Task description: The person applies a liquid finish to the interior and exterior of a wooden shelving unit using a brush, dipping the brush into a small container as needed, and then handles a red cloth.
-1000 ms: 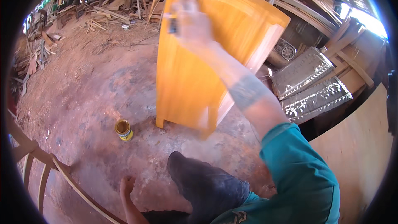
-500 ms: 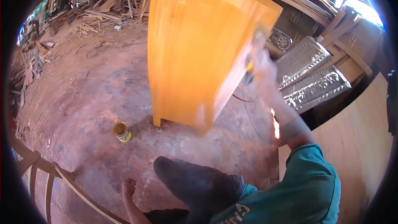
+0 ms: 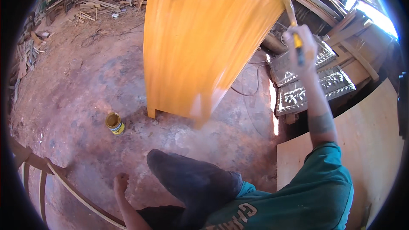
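Observation:
An upright wooden furniture panel (image 3: 200,47) stands on the floor, coated orange-yellow, with a paler patch near its lower right. My right hand (image 3: 302,47) is closed round a yellow-handled brush (image 3: 290,9), whose bristles are at the panel's upper right edge. My left hand (image 3: 121,182) hangs low at the left, fingers curled; whether anything is inside them I cannot make out. An open tin (image 3: 115,124) of brownish-yellow liquid sits on the floor left of the panel, above my left hand in the picture.
Scrap wood (image 3: 96,8) lies at the back left. Shiny embossed panels (image 3: 315,89), stacked boards (image 3: 306,4) and a pale plywood sheet (image 3: 353,145) are at the right. A wooden frame (image 3: 59,174) is at the lower left. A cable (image 3: 251,93) lies behind the panel.
My right hand has swept rightward from the panel's upper left, dropped along its right edge, then risen slightly with the brush. The panel appears farther left as the view shifted.

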`<state>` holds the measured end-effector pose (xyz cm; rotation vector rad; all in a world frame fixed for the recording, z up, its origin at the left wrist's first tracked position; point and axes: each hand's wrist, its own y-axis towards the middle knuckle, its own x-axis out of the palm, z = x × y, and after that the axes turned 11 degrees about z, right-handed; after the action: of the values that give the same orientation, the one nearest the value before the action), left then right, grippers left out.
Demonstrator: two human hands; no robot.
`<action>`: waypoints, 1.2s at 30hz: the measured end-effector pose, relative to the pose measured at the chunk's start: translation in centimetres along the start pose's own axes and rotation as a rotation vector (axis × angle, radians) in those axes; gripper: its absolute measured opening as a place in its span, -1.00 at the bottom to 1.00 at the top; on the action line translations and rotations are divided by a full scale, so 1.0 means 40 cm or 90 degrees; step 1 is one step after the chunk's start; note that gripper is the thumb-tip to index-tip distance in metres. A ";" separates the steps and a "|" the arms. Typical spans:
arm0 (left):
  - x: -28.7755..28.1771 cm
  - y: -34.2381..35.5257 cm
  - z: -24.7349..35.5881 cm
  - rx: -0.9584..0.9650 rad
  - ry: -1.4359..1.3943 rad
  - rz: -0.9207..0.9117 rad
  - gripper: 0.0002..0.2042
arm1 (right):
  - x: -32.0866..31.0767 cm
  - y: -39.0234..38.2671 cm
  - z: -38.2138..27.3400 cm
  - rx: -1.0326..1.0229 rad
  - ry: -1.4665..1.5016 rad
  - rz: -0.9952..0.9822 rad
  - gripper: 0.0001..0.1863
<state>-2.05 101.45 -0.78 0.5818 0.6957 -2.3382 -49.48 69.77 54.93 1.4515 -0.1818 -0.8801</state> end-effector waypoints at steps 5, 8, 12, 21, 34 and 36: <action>0.038 -0.003 0.035 -0.002 -0.035 0.009 -0.70 | 0.159 -0.544 0.083 0.063 -0.228 -0.407 -0.77; 0.010 -0.008 0.031 0.015 -0.028 0.002 -0.71 | 0.156 -0.534 -0.039 0.159 -0.092 -0.515 -0.80; 0.014 -0.017 0.063 -0.008 -0.007 -0.011 -0.68 | 0.004 -0.108 0.056 0.179 0.175 -0.178 -0.93; 0.000 -0.008 0.046 -0.002 -0.028 -0.004 -0.68 | 0.086 -0.244 0.076 0.066 0.037 0.052 -0.89; -0.010 -0.002 0.036 0.019 0.000 -0.025 -0.67 | -0.011 -0.021 0.001 -0.039 -0.059 0.058 -0.91; 0.001 -0.015 0.042 -0.004 -0.015 -0.025 -0.67 | 0.041 -0.101 -0.034 -0.108 -0.074 0.003 -0.91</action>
<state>-2.87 100.80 0.66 0.5425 0.7089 -2.3741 -49.20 70.32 50.41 1.2435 -0.1917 -0.9536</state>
